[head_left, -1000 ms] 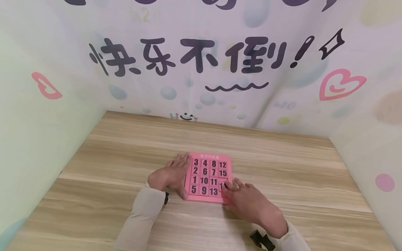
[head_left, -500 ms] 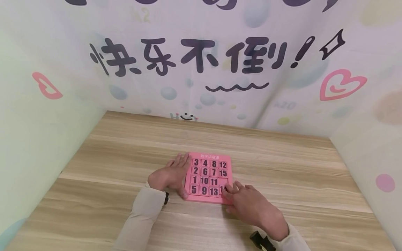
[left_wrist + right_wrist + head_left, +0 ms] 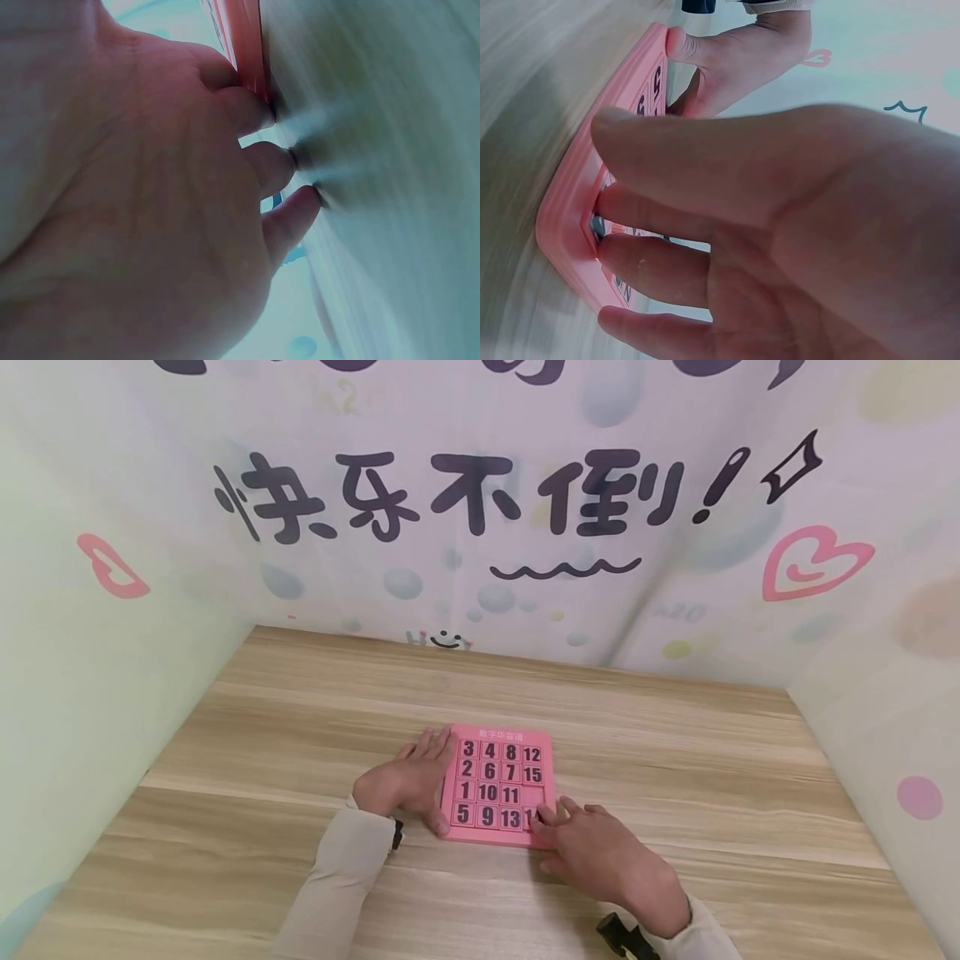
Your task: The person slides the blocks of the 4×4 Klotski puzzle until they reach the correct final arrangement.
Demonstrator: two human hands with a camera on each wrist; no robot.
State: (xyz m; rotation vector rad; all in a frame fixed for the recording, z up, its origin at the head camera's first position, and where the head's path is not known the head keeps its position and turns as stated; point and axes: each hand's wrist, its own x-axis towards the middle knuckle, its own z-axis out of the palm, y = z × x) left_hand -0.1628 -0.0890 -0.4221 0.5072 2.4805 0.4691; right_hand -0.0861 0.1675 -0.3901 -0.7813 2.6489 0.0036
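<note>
A pink sliding number puzzle (image 3: 498, 839) lies flat on the table, its numbered tiles (image 3: 488, 770) in rows inside the frame. In the head view my left hand (image 3: 408, 781) rests along the puzzle's left edge, thumb by the near corner; the left wrist view has fingertips (image 3: 304, 199) touching the table. With extended fingers, my right hand (image 3: 600, 852) presses the tile at the near right corner. That tile (image 3: 530, 819) shows a 1; the rest of its number is covered. Directly above it is a vacant slot (image 3: 532, 795). Inside the frame, in the right wrist view, are two right fingertips (image 3: 615, 251).
The wood-grain table (image 3: 300, 710) extends around the puzzle on all sides. Behind it hangs a printed white backdrop (image 3: 450, 552) with dark lettering. Pale walls rise at the left and right. Dark wrist mounts (image 3: 626, 935) sit at both cuffs.
The right-hand fingertips have slid the right-column tile toward the near edge, from between two rows into the bottom row. A slot has opened above it. My left hand stays in place.
</note>
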